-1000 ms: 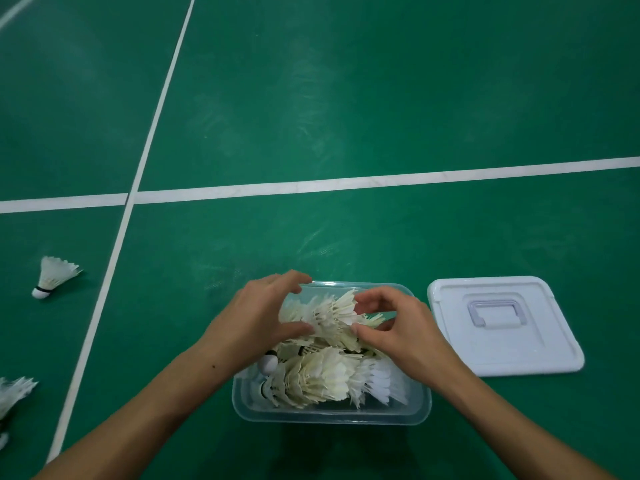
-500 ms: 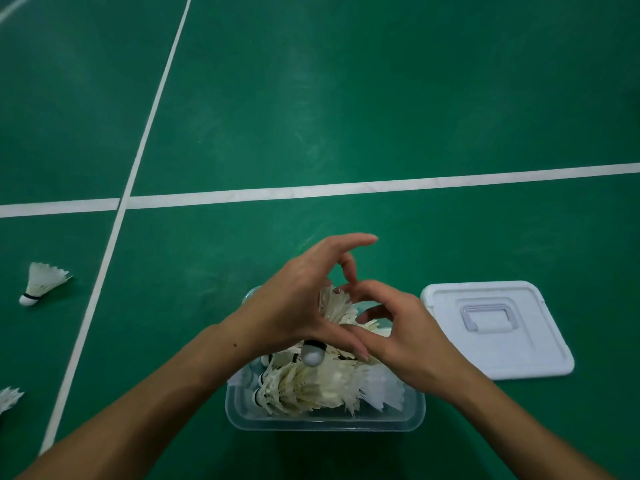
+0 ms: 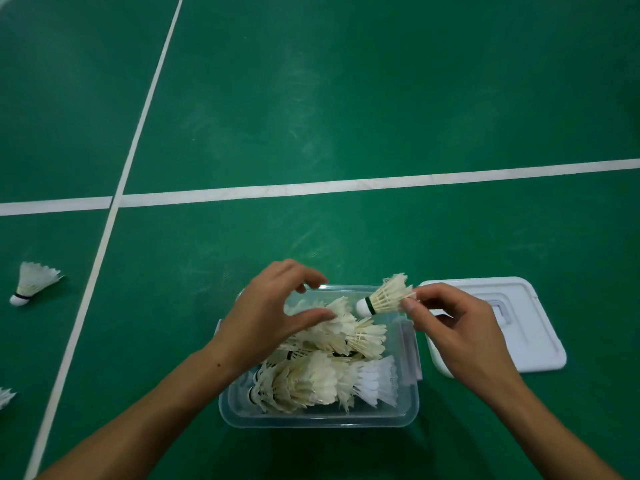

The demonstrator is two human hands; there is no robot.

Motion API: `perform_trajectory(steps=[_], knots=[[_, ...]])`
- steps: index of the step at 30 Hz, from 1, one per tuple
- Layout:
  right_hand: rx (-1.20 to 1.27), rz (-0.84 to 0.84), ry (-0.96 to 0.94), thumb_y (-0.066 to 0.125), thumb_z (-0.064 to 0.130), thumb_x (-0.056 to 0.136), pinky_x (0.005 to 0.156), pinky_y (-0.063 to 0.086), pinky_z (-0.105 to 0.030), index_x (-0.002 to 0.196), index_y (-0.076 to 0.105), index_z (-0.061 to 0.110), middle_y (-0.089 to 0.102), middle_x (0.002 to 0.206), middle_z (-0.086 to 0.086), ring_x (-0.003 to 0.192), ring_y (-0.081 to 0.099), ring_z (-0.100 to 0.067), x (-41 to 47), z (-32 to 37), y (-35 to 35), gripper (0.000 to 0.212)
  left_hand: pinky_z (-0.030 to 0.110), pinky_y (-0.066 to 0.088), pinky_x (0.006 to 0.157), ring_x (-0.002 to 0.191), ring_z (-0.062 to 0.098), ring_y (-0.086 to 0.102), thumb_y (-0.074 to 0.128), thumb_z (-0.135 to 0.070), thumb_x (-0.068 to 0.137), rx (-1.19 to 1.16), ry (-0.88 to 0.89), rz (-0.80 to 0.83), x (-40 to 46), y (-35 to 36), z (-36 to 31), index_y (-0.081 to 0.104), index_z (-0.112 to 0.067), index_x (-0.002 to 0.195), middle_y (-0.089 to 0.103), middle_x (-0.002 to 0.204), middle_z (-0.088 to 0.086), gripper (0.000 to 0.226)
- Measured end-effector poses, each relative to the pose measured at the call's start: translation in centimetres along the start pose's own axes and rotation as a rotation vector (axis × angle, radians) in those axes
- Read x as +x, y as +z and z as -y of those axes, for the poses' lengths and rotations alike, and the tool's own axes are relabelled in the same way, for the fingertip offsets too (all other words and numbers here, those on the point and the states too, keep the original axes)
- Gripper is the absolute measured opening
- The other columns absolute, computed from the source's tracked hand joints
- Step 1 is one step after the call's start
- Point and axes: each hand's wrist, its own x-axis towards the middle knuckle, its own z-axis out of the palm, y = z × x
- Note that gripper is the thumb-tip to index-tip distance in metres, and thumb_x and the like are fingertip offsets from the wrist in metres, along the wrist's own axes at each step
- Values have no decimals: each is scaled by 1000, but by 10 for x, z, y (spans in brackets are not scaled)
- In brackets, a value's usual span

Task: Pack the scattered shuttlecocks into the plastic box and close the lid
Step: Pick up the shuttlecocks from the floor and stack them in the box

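A single cream-feathered shuttlecock with a white cork tip and dark band (image 3: 386, 299) is pinched by its skirt edge between the thumb and fingertips of the right hand (image 3: 453, 337), and is held above the far right corner of the clear rectangular plastic box (image 3: 311, 419). Its long axis lies nearly level, with the cork pointing left toward the left hand (image 3: 273, 323) and the feathers toward the right. The left hand is spread, fingers curved and apart, over the heaped white and cream shuttlecocks (image 3: 329, 368) already in the box; its thumb appears to rest on the top ones, though nothing is clasped.

The step in hand is judged to be nesting this shuttlecock into the pile. It would be done best if the cork were slid into an open skirt, so that feathers are not crushed (the pile already sits near rim height).

The pale rectangular lid with a recessed handle (image 3: 530, 341) lies flat just right of the box. A loose white shuttlecock (image 3: 31, 282) is left on the green court floor (image 3: 381, 98), well to the left, and part of another (image 3: 5, 397) shows at the left edge.
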Motion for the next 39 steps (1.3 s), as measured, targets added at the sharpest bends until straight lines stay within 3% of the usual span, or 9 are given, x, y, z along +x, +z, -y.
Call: perform_trajectory(steps=[3,8,10,14,19,27,30,33,39], knots=[[-76,3,38,78,24,93,73,62,-50,89,77,28,77,88,6,86,72,-17,-5,-7,4,6,18,47,87,100,-1,58,78,-51,84,123,30,97,-8,13,5,69,-30,118,66,114,-18,41],[-194,49,32,79,27,93,68,53,-18,86,75,31,75,86,18,88,71,-5,-3,-8,18,8,29,57,77,94,8,67,78,-55,81,241,43,74,-3,27,7,71,-33,115,73,109,-16,41],[-234,78,38,80,28,91,69,52,-13,88,75,31,74,85,21,85,70,-1,2,-8,24,8,27,57,76,93,7,69,75,-58,83,263,38,42,-1,31,7,73,-33,115,75,108,-16,41],[-299,128,76,82,28,90,62,55,-16,91,69,34,72,82,14,78,71,-1,14,-8,34,14,20,54,71,83,3,72,79,-59,81,307,26,-4,4,37,8,77,-34,110,78,99,-16,38],[-547,129,79,85,33,86,75,60,-35,95,63,39,73,84,16,78,70,-1,30,-12,42,24,21,46,63,72,2,70,71,-68,85,388,-2,-10,11,49,11,77,-39,111,77,83,-18,39],[-949,209,23,80,46,87,72,58,-36,102,48,38,75,94,10,81,70,-16,39,-5,53,37,30,54,77,87,9,72,62,-69,91,509,-63,105,14,65,9,70,-41,118,77,91,-14,40],[-928,249,59,79,49,89,73,58,-34,107,53,38,75,100,10,71,67,-12,38,4,47,33,37,59,84,92,7,72,70,-69,85,407,-102,99,15,60,14,70,-45,127,79,97,-17,48],[-893,267,66,77,52,89,70,52,-30,118,59,35,74,110,11,66,59,-7,32,11,43,38,35,61,77,87,4,72,76,-64,83,328,-65,48,11,55,14,74,-40,123,79,101,-18,47],[-850,276,67,79,54,87,72,49,-27,124,58,36,74,118,15,91,69,-8,23,20,36,47,31,58,58,81,9,68,79,-56,83,400,42,17,1,52,12,70,-28,119,69,111,-9,46]])
